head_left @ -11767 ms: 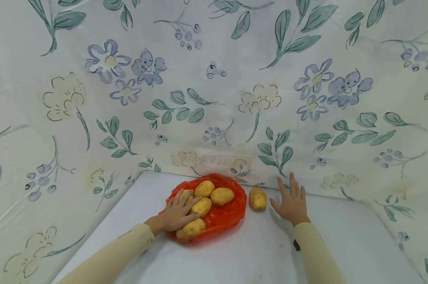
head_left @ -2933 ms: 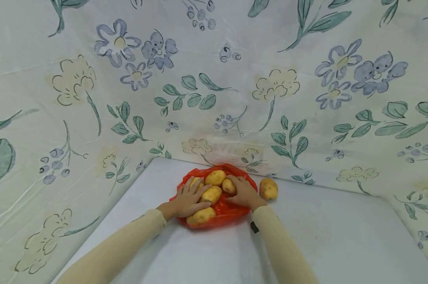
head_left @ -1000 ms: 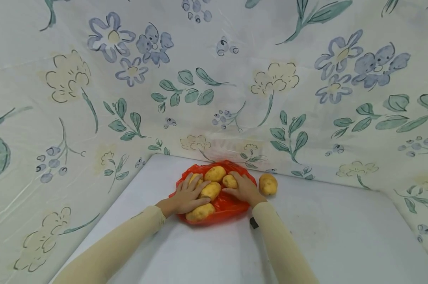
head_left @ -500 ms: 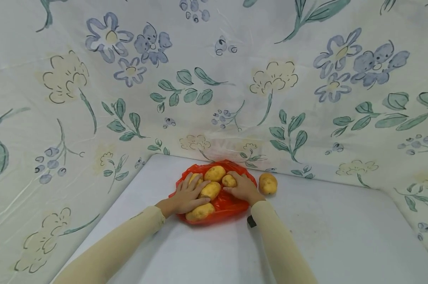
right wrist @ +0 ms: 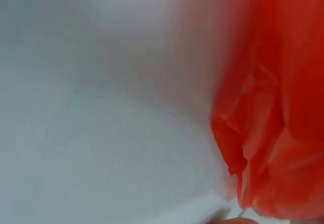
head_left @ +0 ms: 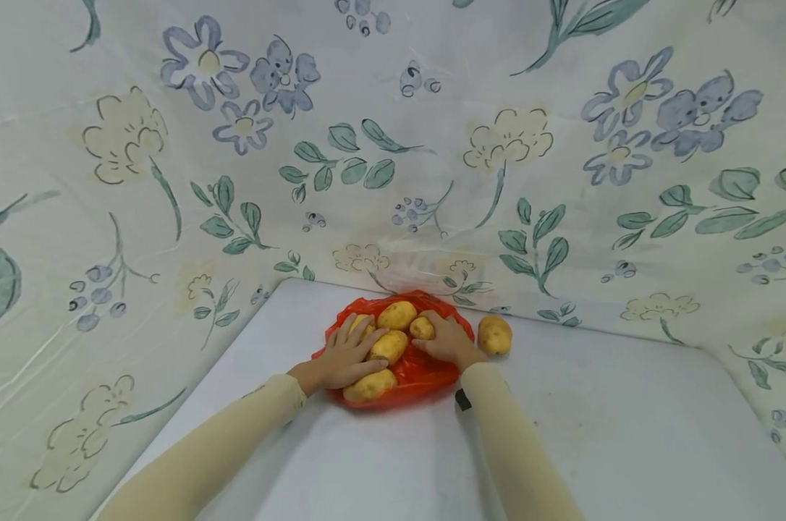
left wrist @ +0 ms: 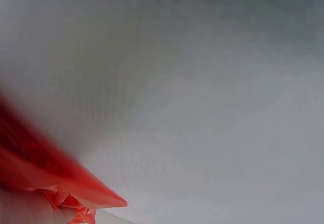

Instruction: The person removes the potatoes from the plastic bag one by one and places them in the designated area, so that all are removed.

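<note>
Plainly, a splayed left hand [head_left: 344,361] overlaps a potato [head_left: 391,347] slanting away-right; the right hand [head_left: 450,342] clasps another potato [head_left: 421,328].

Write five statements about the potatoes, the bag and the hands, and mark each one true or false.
1. One loose potato lies on the table, outside the bag. True.
2. The right hand is gripping the loose potato. False: it grips a different potato, inside the bag.
3. The left hand lies spread over potatoes in the bag. True.
4. The bag is tied shut. False: it lies open, with potatoes showing inside.
5. Both sleeves are black. False: both are cream.
</note>
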Demonstrator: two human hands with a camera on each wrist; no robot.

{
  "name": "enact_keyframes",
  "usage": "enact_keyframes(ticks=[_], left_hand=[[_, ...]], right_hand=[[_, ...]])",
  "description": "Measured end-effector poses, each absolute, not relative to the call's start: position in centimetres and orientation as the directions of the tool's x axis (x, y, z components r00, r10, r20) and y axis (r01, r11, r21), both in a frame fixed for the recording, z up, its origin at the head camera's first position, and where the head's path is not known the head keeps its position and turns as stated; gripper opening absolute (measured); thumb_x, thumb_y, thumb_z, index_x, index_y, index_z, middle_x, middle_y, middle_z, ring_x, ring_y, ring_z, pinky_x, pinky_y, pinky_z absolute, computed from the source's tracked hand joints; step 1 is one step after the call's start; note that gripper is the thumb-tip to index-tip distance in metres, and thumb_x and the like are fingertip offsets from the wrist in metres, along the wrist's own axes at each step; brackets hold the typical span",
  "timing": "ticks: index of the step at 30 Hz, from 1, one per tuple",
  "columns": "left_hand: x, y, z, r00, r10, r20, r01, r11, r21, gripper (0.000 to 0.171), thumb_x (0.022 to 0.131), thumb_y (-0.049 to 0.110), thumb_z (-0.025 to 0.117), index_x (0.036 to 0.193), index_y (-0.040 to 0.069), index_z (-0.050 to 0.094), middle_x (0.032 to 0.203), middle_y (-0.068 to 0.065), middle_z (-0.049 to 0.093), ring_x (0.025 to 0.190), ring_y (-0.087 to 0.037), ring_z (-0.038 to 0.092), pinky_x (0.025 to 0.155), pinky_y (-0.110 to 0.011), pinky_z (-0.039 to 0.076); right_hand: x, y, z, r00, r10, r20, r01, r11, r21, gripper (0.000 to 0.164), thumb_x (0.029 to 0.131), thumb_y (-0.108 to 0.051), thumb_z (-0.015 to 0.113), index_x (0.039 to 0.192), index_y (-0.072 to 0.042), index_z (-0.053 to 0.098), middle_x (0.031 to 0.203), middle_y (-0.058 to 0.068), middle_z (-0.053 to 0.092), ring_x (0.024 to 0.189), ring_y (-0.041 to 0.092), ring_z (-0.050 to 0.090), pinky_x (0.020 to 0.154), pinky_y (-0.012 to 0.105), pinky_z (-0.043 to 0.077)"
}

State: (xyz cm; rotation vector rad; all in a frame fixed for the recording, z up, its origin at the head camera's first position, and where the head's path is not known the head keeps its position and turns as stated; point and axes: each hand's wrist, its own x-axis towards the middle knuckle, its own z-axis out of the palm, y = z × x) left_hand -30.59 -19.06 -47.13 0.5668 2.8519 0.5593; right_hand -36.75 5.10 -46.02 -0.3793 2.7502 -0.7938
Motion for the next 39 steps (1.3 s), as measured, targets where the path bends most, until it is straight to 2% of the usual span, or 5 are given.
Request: enact_keyframes(ticks=[8, 12, 19, 39], left_hand=[[-30.5, -19.0, -47.1, -0.911, 0.4, -0.102, 0.333, 0.857, 0.393, 0.078, 0.095, 0.067, 0.039, 0.159, 0.026, 0.018, 0.167, -0.01, -0.003, 0.149, -0.042, -0.015, 0.114, -0.07, 0.0], [-30.7, -18.7, -46.9, -0.906, 0.415, -0.08, 0.351, 0.844, 0.404, 0.077, 0.095, 0.065, 0.04, 0.158, 0.026, 0.02, 0.167, -0.01, -0.001, 0.15, -0.042, -0.014, 0.114, -0.07, 0.0], [-30.5, -18.8, -47.0, -0.91, 0.396, -0.123, 0.328, 0.868, 0.373, 0.078, 0.095, 0.067, 0.039, 0.159, 0.027, 0.018, 0.167, -0.009, -0.003, 0.15, -0.042, -0.015, 0.115, -0.07, 0.0], [-30.6, -19.0, -47.2, -0.916, 0.39, -0.093, 0.328, 0.864, 0.383, 0.08, 0.094, 0.07, 0.037, 0.159, 0.026, 0.019, 0.167, -0.01, -0.003, 0.15, -0.042, -0.015, 0.115, -0.07, 0.0]], right_hand=[[-36.7, 5.9, -46.3, -0.919, -0.362, -0.156, -0.224, 0.805, -0.55, 0.067, 0.093, -0.051, 0.059, 0.15, -0.024, 0.036, 0.153, 0.013, 0.043, 0.145, 0.041, 0.03, 0.112, 0.064, 0.03], [-36.7, 6.3, -46.4, -0.928, -0.353, -0.119, -0.227, 0.79, -0.569, 0.064, 0.093, -0.049, 0.055, 0.149, -0.023, 0.037, 0.152, 0.013, 0.044, 0.144, 0.041, 0.03, 0.111, 0.066, 0.03], [-36.4, 6.1, -46.7, -0.917, -0.378, -0.127, -0.246, 0.788, -0.564, 0.066, 0.095, -0.053, 0.048, 0.151, -0.022, 0.035, 0.15, 0.014, 0.044, 0.138, 0.04, 0.036, 0.109, 0.066, 0.032], [-36.2, 5.3, -46.6, -0.927, -0.345, -0.148, -0.22, 0.818, -0.531, 0.066, 0.097, -0.053, 0.045, 0.154, -0.025, 0.03, 0.155, 0.025, 0.029, 0.141, 0.047, 0.03, 0.11, 0.069, 0.028]])
